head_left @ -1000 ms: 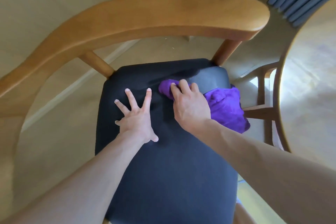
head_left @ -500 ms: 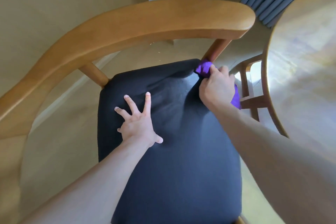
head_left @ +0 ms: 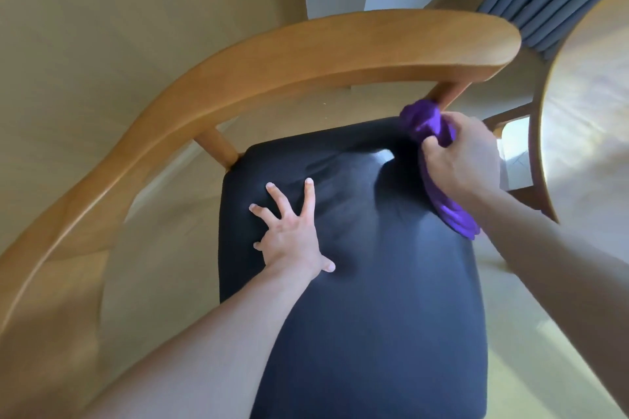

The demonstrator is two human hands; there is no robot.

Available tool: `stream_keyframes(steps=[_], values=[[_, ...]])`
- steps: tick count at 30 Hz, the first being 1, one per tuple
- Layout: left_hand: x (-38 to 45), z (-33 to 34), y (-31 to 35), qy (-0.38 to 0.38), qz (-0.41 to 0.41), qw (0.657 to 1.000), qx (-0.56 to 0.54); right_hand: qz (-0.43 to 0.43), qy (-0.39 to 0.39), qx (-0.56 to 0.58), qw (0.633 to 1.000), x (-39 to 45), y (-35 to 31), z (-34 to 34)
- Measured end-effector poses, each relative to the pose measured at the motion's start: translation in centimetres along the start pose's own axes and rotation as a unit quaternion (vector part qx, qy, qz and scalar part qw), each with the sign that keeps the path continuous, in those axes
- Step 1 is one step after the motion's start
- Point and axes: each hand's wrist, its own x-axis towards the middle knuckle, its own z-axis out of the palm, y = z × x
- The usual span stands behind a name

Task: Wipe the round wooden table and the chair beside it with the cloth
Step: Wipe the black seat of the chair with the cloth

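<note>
The left hand point(head_left: 292, 241) is pressing flat, fingers spread wide, on the chair's dark seat point(head_left: 357, 299). Farther back, the right hand point(head_left: 459, 160) is gripping the bunched purple cloth point(head_left: 425, 122) against the chair's point(head_left: 306, 58) back right post. The round table point(head_left: 585, 105) is standing just beside, at right.

Bunched purple cloth point(head_left: 429, 127) against wooden chair's point(head_left: 306, 54) rear post.

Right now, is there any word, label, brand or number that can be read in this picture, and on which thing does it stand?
None. No text shows on the chair, its seat, the cloth or the table.
</note>
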Motion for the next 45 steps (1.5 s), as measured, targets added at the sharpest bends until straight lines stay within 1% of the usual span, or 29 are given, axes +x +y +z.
stream_keyframes(steps=[1, 2, 3, 5, 6, 9, 11, 12, 14, 15, 18, 21, 23, 24, 26, 27, 28, 29, 30, 31, 33, 36, 38, 41, 43, 45], values=[[0.0, 0.0, 0.0, -0.001, 0.0, 1.0, 0.005, 0.059, 0.024, 0.017, 0.998, 0.4, -0.2, 0.5], [0.0, 0.0, 0.0, -0.004, -0.001, 1.0, 0.007, 0.096, 0.011, -0.005, 0.995, 0.0, -0.9, 1.3], [-0.1, 0.1, 0.0, -0.005, -0.001, 1.0, 0.008, 0.104, -0.015, -0.055, 0.993, -1.0, -1.7, 2.6], [0.1, 0.1, 0.1, 0.002, 0.001, 1.0, 0.017, 0.046, -0.068, -0.132, 0.988, -3.8, -3.5, 4.8], [0.0, 0.0, 0.1, 0.002, 0.001, 1.0, 0.022, 0.004, -0.098, -0.147, 0.984, -5.2, -4.4, 5.5], [-0.3, -0.4, 0.1, -0.002, 0.0, 1.0, 0.023, -0.103, -0.192, -0.155, 0.964, -8.2, -4.7, 6.2], [-0.5, -0.6, 0.3, -0.002, 0.002, 1.0, 0.028, -0.129, -0.252, -0.144, 0.948, -8.4, -4.2, 5.3], [-0.5, -0.6, 0.3, -0.003, 0.002, 1.0, 0.03, -0.119, -0.287, -0.127, 0.942, -8.2, -4.0, 4.6], [-0.5, -0.8, 0.4, -0.002, -0.001, 0.999, 0.034, -0.066, -0.351, -0.062, 0.932, -7.7, -3.9, 3.0], [-0.5, -0.9, 0.5, -0.003, -0.002, 0.999, 0.036, -0.034, -0.365, -0.024, 0.93, -7.4, -3.9, 2.2], [-0.5, -0.9, 0.5, -0.018, -0.001, 0.999, 0.033, 0.033, -0.372, 0.097, 0.923, -7.9, -4.9, -0.8], [-0.6, -0.9, 0.2, -0.033, -0.005, 0.999, 0.027, 0.066, -0.398, 0.234, 0.884, -9.1, -7.1, -3.8], [-0.4, -0.8, 0.1, -0.035, -0.005, 0.999, 0.012, 0.064, -0.394, 0.298, 0.867, -9.3, -7.9, -5.6], [-0.4, -0.8, 0.1, -0.033, -0.006, 0.999, 0.007, 0.062, -0.38, 0.322, 0.865, -9.0, -8.0, -6.4], [-0.4, -0.9, 0.3, -0.025, -0.007, 1.0, 0.007, 0.049, -0.331, 0.343, 0.877, -7.9, -7.8, -7.2], [-0.5, -1.0, 0.4, -0.022, -0.01, 1.0, 0.009, 0.028, -0.298, 0.313, 0.901, -7.1, -7.3, -7.2], [-0.5, -1.0, 0.6, -0.019, -0.015, 1.0, 0.012, 0.0, -0.264, 0.242, 0.934, -6.2, -6.6, -6.9], [-0.5, -1.0, 0.8, -0.015, -0.022, 1.0, 0.017, -0.03, -0.237, 0.142, 0.96, -5.3, -5.7, -6.3], [-0.5, -0.9, 0.8, -0.009, -0.029, 0.999, 0.021, -0.05, -0.218, 0.048, 0.973, -4.5, -5.0, -5.5], [-0.4, -0.8, 0.8, -0.005, -0.033, 0.999, 0.022, -0.058, -0.209, -0.016, 0.976, -4.0, -4.3, -4.6], [-0.3, -0.6, 0.9, 0.001, -0.035, 0.999, 0.022, -0.065, -0.216, -0.069, 0.972, -3.3, -3.5, -2.1], [-0.3, -0.4, 0.9, 0.008, -0.039, 0.999, 0.023, -0.091, -0.245, -0.109, 0.959, -3.0, -3.4, 2.2], [-0.3, -0.4, 1.0, 0.005, -0.044, 0.999, 0.019, -0.087, -0.252, -0.138, 0.954, -2.8, -3.8, 4.9], [-0.3, -0.5, 0.9, 0.002, -0.05, 0.999, 0.016, -0.107, -0.215, -0.174, 0.955, -1.9, -4.5, 7.9], [-0.2, -0.6, 0.7, 0.002, -0.038, 0.999, 0.016, -0.156, -0.179, -0.196, 0.951, -0.4, -4.4, 8.5], [-0.1, -0.6, 0.5, 0.001, -0.024, 1.0, 0.014, -0.213, -0.168, -0.215, 0.938, 1.6, -3.9, 8.6]])
